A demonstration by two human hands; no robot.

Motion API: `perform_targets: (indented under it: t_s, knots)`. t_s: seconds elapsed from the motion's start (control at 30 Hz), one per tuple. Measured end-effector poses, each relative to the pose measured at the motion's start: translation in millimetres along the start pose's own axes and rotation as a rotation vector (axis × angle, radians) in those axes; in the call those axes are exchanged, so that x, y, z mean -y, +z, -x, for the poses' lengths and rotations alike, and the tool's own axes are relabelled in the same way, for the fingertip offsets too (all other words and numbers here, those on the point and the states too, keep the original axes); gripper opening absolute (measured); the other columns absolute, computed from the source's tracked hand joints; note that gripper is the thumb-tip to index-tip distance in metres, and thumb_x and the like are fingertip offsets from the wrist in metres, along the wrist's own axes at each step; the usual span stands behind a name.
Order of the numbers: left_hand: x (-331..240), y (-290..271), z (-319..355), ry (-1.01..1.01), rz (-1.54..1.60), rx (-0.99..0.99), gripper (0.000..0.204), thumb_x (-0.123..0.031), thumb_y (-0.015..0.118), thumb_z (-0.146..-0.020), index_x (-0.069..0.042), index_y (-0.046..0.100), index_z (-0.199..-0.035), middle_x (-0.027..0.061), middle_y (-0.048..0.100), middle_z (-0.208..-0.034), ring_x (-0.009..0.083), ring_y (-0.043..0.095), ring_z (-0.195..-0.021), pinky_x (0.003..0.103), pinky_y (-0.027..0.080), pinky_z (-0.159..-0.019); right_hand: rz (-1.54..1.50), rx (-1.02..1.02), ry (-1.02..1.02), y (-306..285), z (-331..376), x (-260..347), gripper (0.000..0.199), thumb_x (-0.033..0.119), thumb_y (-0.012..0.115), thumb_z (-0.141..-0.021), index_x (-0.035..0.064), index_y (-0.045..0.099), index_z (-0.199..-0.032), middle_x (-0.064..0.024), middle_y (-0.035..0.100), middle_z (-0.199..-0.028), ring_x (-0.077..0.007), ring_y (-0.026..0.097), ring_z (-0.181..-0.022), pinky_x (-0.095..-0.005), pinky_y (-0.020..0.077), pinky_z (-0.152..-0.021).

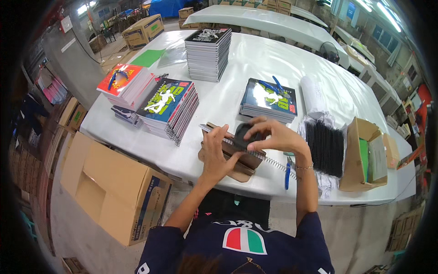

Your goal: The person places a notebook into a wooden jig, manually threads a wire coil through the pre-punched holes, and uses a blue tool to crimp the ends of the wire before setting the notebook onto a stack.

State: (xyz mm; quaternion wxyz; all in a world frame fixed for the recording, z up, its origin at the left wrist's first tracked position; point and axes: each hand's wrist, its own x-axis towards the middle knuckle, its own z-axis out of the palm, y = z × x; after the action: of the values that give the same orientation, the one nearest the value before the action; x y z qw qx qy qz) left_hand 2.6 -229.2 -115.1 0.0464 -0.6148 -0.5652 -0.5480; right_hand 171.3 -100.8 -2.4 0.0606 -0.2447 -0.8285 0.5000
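Near the front edge of the table, my left hand [214,153] grips a notebook [206,128] that stands on edge in a brown wooden stand [239,170]. My right hand [276,137] has its fingers curled over a dark round piece [244,133] against the notebook's spine. From the right end of the spine a wire spiral coil [276,163] sticks out, below my right wrist. Blue-handled pliers [288,174] lie beside the coil. Most of the notebook and the underside of the dark piece are hidden by my fingers.
Notebook stacks [269,98] stand behind my hands, and spiral-bound ones [166,102] to the left, near a red-covered pile [123,82]. A tall stack [207,57] is farther back. Black coils [325,147] and an open cardboard box [360,157] lie right; a large carton [112,178] is left.
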Motion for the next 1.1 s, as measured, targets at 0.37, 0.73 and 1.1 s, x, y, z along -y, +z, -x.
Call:
perform_targets:
  t_s: [0.37,0.73,1.1]
  knots:
    - [16.3,-28.4,-25.6,-0.077,-0.175,0.016,0.064,-0.017,0.084,-0.067,-0.011,0.056,-0.123,0.0118,0.048,-0.119,0.0324,0.041,-0.123,0.046,0.032,-0.106,-0.599,-0.057,-0.19,1.3,-17.5,-43.9,0.042,0.038,0.075,-0.081,0.001,0.073,-0.099,-0.0047,0.069,-0.092,-0.012,0.06,-0.076,-0.0269,0.0481,-0.069]
    - [59.5,-25.2,-32.8,-0.434,0.552,0.134,0.067,-0.003,0.078,-0.075,-0.008,0.042,-0.131,0.0053,0.051,-0.112,0.0163,0.049,-0.112,0.031,0.038,-0.099,-0.024,-0.078,-0.072,-6.9,-43.0,-41.2,0.035,0.032,0.074,-0.085,0.0,0.072,-0.1,-0.0083,0.069,-0.098,-0.0147,0.061,-0.084,-0.0284,0.0495,-0.079]
    - [77.1,-36.1,-32.3,-0.508,0.771,0.194,0.037,-0.007,0.067,-0.088,-0.009,0.05,-0.121,0.003,0.056,-0.111,0.0119,0.052,-0.106,0.027,0.04,-0.096,-0.49,-0.018,-0.065,7.5,-36.5,-39.7,0.037,0.042,0.061,-0.094,0.0053,0.065,-0.088,0.0029,0.056,-0.075,-0.0072,0.051,-0.071,-0.0233,0.0429,-0.067]
